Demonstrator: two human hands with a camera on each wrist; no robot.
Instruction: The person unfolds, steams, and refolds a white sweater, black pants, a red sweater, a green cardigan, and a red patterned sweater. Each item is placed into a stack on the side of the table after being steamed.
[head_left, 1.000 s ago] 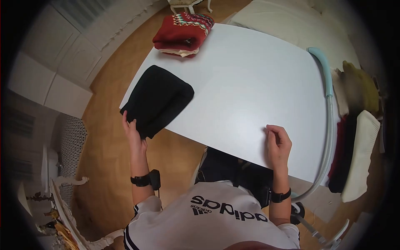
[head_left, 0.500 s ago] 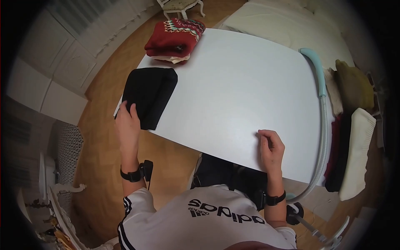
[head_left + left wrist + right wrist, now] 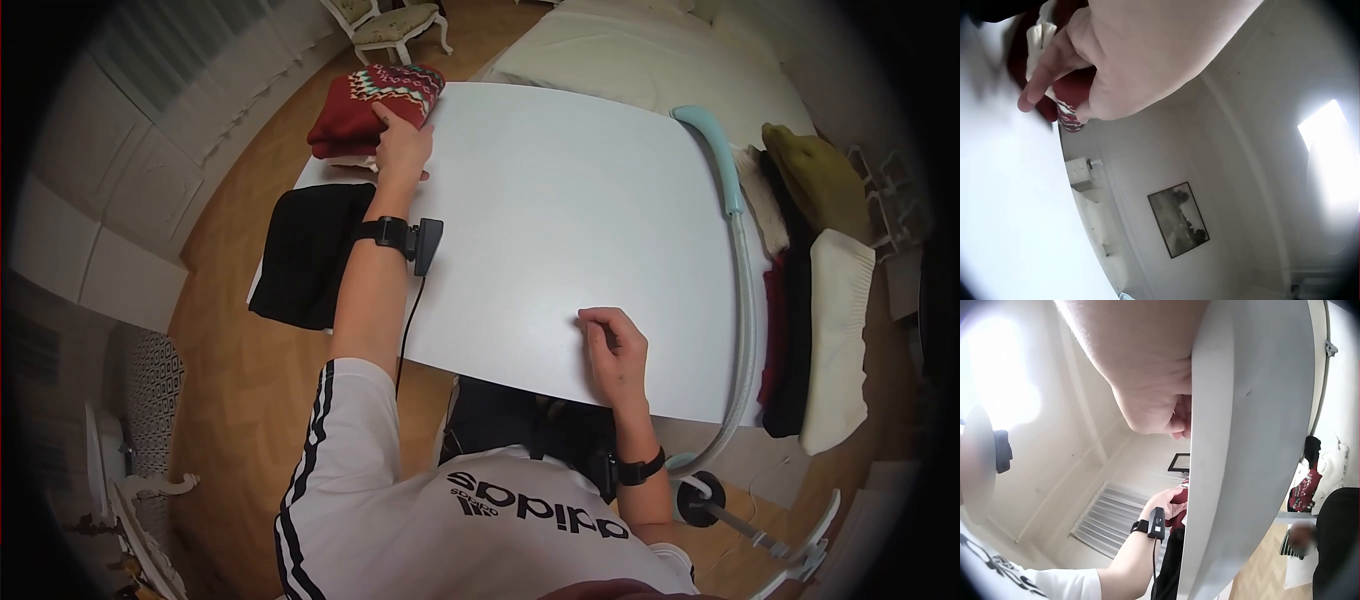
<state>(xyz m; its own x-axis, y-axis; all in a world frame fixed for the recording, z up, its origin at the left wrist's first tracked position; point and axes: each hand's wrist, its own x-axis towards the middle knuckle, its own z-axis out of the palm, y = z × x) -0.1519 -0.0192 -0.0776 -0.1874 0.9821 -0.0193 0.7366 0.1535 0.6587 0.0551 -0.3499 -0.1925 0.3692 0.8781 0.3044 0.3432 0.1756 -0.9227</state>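
My left hand (image 3: 403, 150) reaches to the near right corner of a folded red patterned sweater (image 3: 340, 128), one finger extended over its top. In the left wrist view, the fingers (image 3: 1054, 65) lie against the sweater's side, near the tabletop. Cream fabric (image 3: 352, 162) peeks out beneath the sweater. A folded black garment (image 3: 305, 250) lies nearer me at the table's left edge, partly covered by my left forearm. My right hand (image 3: 617, 352) rests loosely curled, holding nothing, at the near edge of the white table (image 3: 540, 220).
A teal-handled hose (image 3: 735, 200) runs along the table's right side. Beyond it is a row of garments, among them a cream knit (image 3: 838, 340) and an olive one (image 3: 815, 170). A bed (image 3: 640, 55) and a chair (image 3: 397, 25) stand past the far edge.
The black garment was laid down at the table's left edge and let go. My left hand moved from it forward to the red sweater. My right hand has stayed by the near edge.
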